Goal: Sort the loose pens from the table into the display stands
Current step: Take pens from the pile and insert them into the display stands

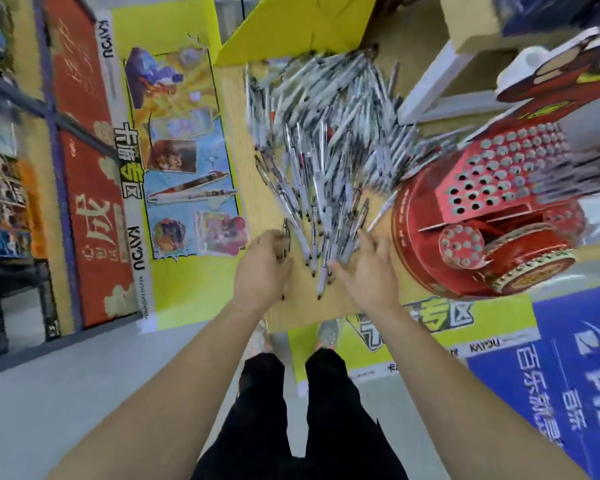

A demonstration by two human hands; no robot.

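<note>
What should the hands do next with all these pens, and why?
Probably the right hand should pinch a few pens at the near edge of the pile and lift them toward the red stand: it lies flat on them, the left hand seems to hold one pen, and several holes look empty.

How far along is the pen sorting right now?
Partly done: the red drum-shaped cardboard display stand has many filled holes, some empty. Now the left hand grips a grey pen; the right hand rests open on the large pile of loose grey pens, left to sort.
</note>
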